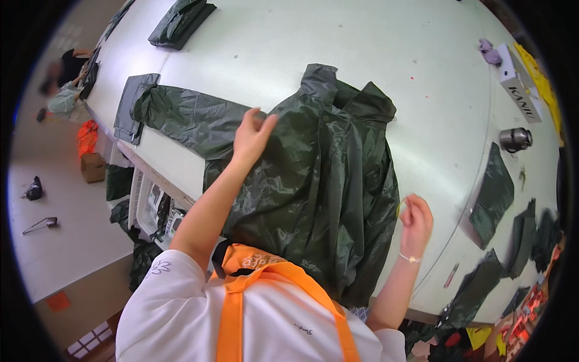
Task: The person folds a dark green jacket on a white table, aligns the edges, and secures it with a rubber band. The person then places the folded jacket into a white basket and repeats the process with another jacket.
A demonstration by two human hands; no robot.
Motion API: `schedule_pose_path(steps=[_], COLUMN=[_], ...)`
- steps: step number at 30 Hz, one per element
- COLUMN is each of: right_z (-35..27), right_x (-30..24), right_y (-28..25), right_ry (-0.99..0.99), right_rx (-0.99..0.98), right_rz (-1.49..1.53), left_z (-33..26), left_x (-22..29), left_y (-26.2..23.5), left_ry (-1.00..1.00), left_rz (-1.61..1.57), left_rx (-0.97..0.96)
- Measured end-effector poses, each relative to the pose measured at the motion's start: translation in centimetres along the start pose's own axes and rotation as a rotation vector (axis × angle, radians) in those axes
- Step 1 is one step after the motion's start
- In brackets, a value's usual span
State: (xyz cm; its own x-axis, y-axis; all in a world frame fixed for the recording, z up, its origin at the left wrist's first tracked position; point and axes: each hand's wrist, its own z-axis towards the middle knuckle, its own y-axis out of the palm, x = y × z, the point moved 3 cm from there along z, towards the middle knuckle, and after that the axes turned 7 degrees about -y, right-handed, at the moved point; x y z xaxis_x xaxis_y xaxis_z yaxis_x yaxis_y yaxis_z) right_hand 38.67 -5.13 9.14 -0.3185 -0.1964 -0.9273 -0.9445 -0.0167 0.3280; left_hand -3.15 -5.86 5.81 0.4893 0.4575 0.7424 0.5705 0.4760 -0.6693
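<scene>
Dark green, glossy fabric is lying spread across the pale table (374, 66) in front of you: a raincoat (319, 181) with its collar at the far end and its hem hanging over the near edge. Your left hand (252, 134) is resting on its left shoulder, fingers loosely spread and gripping nothing firmly; your right hand (415, 218) is pinching something small and yellowish beside the coat's right edge, though what it is I cannot tell. That slippery cloth is likely to slide or bunch under your light left touch. A spread sleeve (181, 117) is stretching leftward, a folded bundle (181, 23) is sitting far left, and a metal flask (514, 139) with cut pieces (493, 196) is crowding your right.
</scene>
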Motion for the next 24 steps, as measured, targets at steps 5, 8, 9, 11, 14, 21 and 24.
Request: schedule_pose_path(steps=[5,8,9,11,14,21,24], right_z=[-2.1,-3.9,-4.2,-4.7,-5.2,-9.0,-10.4], right_x=[-2.3,-3.4,-4.4,-7.0,-10.3,-13.8,-13.3], right_y=[12.4,16.5,17.1,18.9,23.2,30.0,32.6], right_ry=[-0.009,-0.074,-0.195,-0.426,-0.609,-0.612,-0.651], right_rx=[-0.267,-0.294,-0.280,-0.238,-0.276,-0.502,-0.466], right_rz=[-0.234,-0.328,-0.487,-0.793,-1.040,-0.999,-1.000], left_z=[3.6,3.1,1.4,-1.6,-4.8,-6.3,-6.6], left_x=[4.2,5.4,6.6,9.4,11.3,10.3,9.1], left_y=[6.7,5.5,3.5,-1.6,-8.2,-18.2,-20.1], left_ry=[0.031,0.064,0.118,0.231,0.269,0.208,0.218], left_rz=[0.229,-0.138,-0.210,-0.261,-0.317,-0.780,-0.931], left_rx=[-0.323,-0.716,-0.724,-0.711,-0.801,-0.995,-0.939])
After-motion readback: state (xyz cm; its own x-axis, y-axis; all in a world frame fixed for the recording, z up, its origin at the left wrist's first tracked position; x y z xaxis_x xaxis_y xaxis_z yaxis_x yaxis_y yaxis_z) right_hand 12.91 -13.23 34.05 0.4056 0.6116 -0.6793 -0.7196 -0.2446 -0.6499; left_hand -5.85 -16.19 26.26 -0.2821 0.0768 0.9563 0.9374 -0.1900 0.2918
